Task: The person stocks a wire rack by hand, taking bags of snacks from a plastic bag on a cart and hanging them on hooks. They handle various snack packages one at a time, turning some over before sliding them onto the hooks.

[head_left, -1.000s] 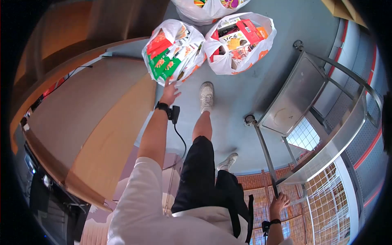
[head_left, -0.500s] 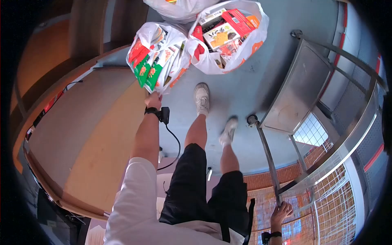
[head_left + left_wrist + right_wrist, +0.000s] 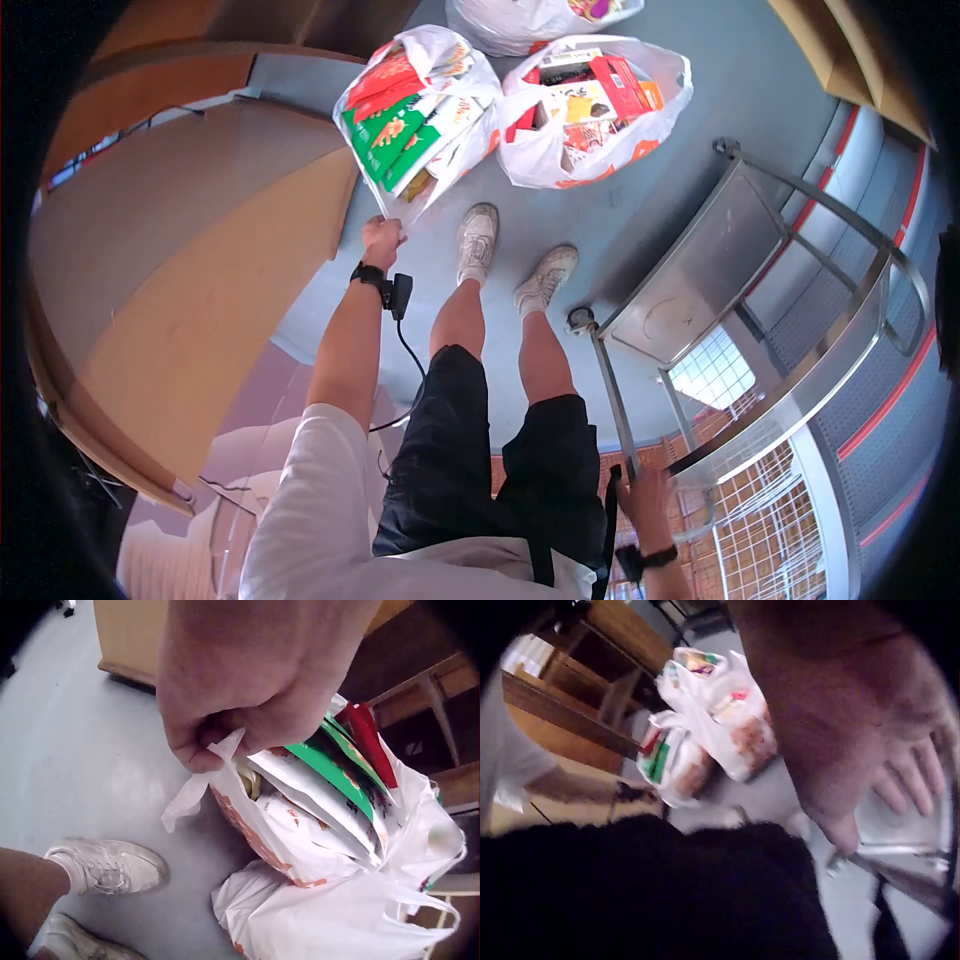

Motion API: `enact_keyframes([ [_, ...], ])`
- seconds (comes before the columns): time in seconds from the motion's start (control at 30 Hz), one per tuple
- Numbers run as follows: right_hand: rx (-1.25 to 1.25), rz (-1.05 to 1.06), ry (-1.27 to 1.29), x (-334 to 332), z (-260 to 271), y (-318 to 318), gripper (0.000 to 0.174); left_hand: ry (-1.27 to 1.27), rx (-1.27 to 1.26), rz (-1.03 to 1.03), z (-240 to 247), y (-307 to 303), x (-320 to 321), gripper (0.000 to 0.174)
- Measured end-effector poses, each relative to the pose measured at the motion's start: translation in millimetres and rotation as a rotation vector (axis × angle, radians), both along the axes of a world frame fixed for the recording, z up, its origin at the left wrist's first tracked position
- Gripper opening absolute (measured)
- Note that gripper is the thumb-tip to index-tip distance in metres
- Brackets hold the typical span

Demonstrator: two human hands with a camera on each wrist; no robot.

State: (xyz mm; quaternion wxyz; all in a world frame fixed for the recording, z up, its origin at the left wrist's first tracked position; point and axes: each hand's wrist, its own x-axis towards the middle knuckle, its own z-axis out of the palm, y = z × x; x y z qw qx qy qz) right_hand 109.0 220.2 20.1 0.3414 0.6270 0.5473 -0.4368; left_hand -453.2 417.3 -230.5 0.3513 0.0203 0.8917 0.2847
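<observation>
A white plastic bag [image 3: 472, 165] stands on the floor, filled with green, red and white packets [image 3: 385, 140]. My left hand [image 3: 381, 240] pinches the near edge of this bag, pulling the plastic into a taut point. In the left wrist view a loose end of the bag [image 3: 184, 804] sticks out below the curled fingers. My right hand [image 3: 648, 505], blurred, is beside the upright post of a metal cart [image 3: 690, 265]. The right wrist view shows that hand's fingers [image 3: 911, 780] spread and nothing held.
A second white bag [image 3: 630, 160] of boxes stands right of the first, with a third bag [image 3: 510, 28] behind them. A wooden panel [image 3: 230, 290] is on the left. Both shoes [image 3: 478, 238] are on the floor, just short of the bags. The cart has casters [image 3: 580, 318].
My left hand has gone from reaching at the bag to pinching its edge, and the plastic is now stretched. The right hand has left the cart's post. The right foot has stepped forward.
</observation>
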Motion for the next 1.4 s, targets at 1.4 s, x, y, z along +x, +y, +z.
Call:
enact_keyframes([
  [1.4,0.166,-0.975,1.304,-237.3,93.2,232.4,0.023,-0.222,0.406,-0.176,287.9,-95.5,-11.7,0.017],
])
